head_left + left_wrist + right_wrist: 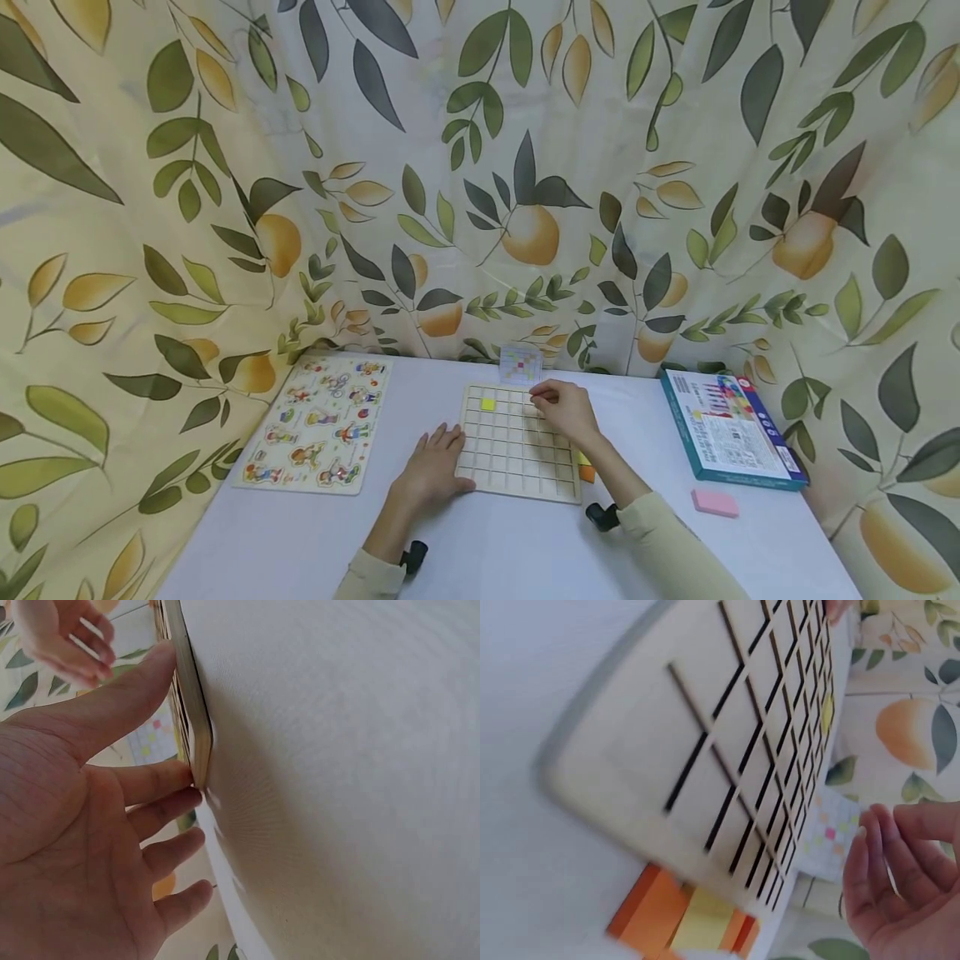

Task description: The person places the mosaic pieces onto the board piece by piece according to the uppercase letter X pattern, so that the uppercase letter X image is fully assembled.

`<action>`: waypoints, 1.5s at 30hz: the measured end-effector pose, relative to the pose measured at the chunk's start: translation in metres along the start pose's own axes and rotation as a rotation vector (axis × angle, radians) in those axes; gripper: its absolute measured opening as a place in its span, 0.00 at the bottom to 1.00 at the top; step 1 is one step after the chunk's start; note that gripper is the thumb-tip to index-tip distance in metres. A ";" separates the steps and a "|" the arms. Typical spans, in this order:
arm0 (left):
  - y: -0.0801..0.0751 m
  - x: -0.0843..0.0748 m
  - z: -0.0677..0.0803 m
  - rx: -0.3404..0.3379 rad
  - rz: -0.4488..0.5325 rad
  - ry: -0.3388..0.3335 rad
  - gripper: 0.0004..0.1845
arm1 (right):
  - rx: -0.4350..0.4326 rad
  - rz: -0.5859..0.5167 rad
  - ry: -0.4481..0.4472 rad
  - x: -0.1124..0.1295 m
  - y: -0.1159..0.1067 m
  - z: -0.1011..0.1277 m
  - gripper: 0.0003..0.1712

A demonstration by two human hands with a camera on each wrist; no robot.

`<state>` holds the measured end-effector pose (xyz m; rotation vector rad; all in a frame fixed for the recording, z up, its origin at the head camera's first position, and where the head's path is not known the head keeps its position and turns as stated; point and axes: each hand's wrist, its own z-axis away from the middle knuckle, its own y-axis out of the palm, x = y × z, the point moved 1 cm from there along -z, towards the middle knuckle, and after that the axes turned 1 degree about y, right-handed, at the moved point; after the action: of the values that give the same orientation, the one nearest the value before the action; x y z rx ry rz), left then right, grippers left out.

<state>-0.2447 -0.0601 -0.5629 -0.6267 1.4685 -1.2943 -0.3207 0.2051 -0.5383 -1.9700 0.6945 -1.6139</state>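
Note:
A pale wooden grid board [517, 489] lies on the white table, with one yellow square tile [487, 404] near its upper left corner. My left hand [437, 468] is at the board's left side, fingers spread. In the left wrist view the thumb and index fingertips touch the board's edge [196, 712]. Above the board's upper right part is my right hand [566, 410]. Its fingers [881, 877] bend toward the thumb, their tips close together; I cannot tell whether something small is between them. Behind the board stands a small card [520, 365] with a coloured square pattern.
Orange and yellow pieces [587, 473] lie by the board's right edge, partly hidden by the right arm. On the left lies a picture board [315, 425] of figures. To the right are a teal-edged box [731, 429] and a pink block [715, 503]. A patterned curtain hangs behind.

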 end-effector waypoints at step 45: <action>-0.002 -0.001 0.001 0.016 0.023 0.007 0.49 | 0.021 0.260 0.309 -0.040 -0.032 0.079 0.31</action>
<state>-0.2437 -0.0603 -0.5600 -0.5937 1.4656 -1.2898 -0.2472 0.2599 -0.5601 -1.5536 1.0013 -1.7663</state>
